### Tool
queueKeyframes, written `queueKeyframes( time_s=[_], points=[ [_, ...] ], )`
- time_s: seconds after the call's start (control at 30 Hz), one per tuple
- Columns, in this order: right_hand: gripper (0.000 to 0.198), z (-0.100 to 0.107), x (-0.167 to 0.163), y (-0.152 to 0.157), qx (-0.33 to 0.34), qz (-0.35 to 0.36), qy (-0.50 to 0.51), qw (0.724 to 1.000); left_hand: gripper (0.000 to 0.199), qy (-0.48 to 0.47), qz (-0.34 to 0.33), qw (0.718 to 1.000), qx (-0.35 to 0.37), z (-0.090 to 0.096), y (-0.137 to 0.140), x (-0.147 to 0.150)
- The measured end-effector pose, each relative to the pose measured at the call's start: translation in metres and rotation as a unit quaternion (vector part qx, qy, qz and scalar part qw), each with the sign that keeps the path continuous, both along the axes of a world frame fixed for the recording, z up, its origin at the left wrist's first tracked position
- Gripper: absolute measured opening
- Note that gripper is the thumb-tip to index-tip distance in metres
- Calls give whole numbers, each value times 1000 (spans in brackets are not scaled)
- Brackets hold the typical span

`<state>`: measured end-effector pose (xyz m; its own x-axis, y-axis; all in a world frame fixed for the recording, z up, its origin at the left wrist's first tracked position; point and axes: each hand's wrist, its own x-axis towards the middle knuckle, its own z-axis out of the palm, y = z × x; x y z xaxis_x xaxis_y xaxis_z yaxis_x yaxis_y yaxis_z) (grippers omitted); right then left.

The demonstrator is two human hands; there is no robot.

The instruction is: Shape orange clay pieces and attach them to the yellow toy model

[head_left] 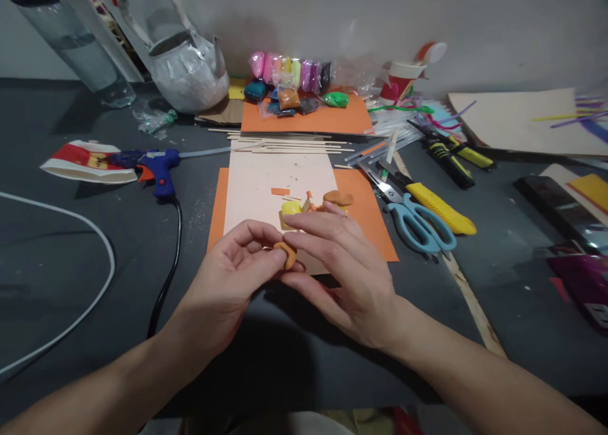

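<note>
Orange-brown clay piece (287, 255), curved, sits between the two hands, above the near edge of the pale sheet (256, 175). Left hand (232, 261) has it pinched between thumb and fingers, thumb pressed on the near face; the grip looks light, probably because the material is soft and dents easily. Right hand (351, 264): thumb and fingers apart with a gap between, tips close around the piece's right side, perhaps to steady or shape it. Cannot tell whether they touch.

Just beyond the fingers, partly hidden by them: a yellow piece (291, 210) and flat orange-brown pieces (335, 197), within short reach. The pale sheet overlaps an orange sheet (375, 232); together they likely keep the soft work off the dark table. Thin wooden sticks (304, 146) lie crosswise at the sheet's far end, seemingly to leave the near part free.

Left: glue gun (164, 169) on its side, nozzle over red-and-white paper (76, 156), presumably to catch drips. Right: scissors (413, 223), handles toward the person, beside a yellow cutter (437, 210). Farthest back: bagged coloured clay (285, 71) near a metal kettle (185, 68).
</note>
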<state>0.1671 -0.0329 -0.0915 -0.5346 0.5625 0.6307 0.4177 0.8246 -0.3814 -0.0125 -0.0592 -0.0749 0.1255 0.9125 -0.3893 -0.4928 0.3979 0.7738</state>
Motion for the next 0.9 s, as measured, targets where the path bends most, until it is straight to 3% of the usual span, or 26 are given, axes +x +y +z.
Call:
queueKeyframes(
  time_s=[0.33,0.6,0.7,0.9],
  points=[
    [21,3,0,-1,-113,21,86,990,16,35,5,999,21,-1,1,-1],
    [14,2,0,2,-127,22,98,987,13,29,-2,999,17,0,1,-1],
    [18,5,3,3,-93,15,89,992,17,16,1,1000,2,2,2,0],
    [19,9,7,5,50,11,3,999,25,-30,-4,999,-34,3,3,0]
  ],
)
